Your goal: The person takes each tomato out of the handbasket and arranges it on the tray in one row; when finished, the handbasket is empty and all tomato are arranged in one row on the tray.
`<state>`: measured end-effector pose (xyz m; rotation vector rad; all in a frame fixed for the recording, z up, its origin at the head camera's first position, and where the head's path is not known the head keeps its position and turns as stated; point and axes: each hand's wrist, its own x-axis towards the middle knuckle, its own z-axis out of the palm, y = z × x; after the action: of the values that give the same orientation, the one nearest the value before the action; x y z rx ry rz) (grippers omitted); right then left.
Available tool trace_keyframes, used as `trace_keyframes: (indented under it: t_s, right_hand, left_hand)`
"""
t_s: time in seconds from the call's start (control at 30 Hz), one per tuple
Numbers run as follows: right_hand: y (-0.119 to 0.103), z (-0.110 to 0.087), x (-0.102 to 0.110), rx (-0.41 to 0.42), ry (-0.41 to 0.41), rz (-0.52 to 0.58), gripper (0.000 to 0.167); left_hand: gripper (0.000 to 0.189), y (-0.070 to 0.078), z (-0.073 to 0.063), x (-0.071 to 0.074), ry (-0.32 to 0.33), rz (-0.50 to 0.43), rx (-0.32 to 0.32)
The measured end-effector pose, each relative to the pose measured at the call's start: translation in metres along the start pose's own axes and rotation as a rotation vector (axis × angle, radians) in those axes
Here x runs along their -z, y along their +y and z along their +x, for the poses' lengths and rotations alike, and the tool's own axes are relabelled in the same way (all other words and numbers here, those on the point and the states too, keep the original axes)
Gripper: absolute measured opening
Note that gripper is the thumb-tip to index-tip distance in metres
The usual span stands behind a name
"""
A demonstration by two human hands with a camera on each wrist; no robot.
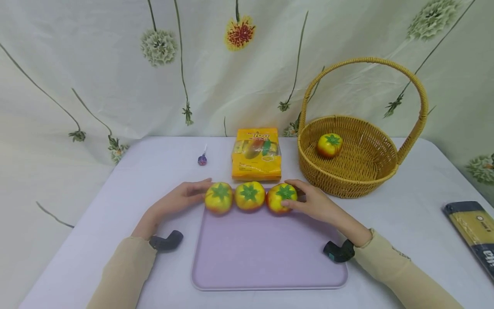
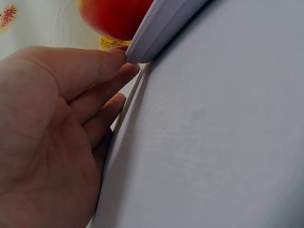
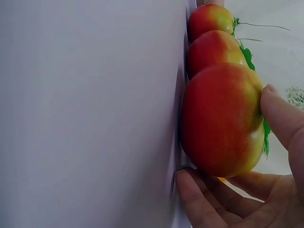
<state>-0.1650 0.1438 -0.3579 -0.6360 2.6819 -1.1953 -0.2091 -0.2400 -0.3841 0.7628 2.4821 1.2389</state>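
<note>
Where the tray has its 12 o'clock edge, three fruits stand in a row

At the 11 o'clock corner of the tray, the left hand is nearly closed and pinches it. After this come the left fruit, the middle fruit and the right fruit, which the right hand holds, half open around it. Toward 2 o'clock, a basket contains a fourth fruit.

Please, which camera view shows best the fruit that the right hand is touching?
The right wrist view: that fruit appears large and close, with the right hand at it. The head view shows it smaller, from above, with its green leaves. The left wrist view shows only part of one fruit, apparently another.
</note>
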Motion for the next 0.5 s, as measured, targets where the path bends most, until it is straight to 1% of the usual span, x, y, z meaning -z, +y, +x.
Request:
trace_keyframes:
  t_s: [0.13, 0.37, 0.5]
  right_hand:
    - [-0.0006, -0.0004, 0.0008, 0.011, -0.002, -0.001, 0.065]
    - [0.0000, -0.0009, 0.0015, 0.034, -0.010, 0.013, 0.063]
    - [0.0004, -0.0020, 0.0025, 0.042, -0.024, 0.013, 0.064]
  left_hand:
    - [0.035, -0.0001, 0.0000, 0.0003, 0.000, 0.003, -0.002]
    - [0.035, 0.0003, -0.0001, -0.0001, -0.002, -0.004, 0.015]
    - [0.035, 0.0011, 0.0001, -0.0001, -0.001, -0.001, 0.010]
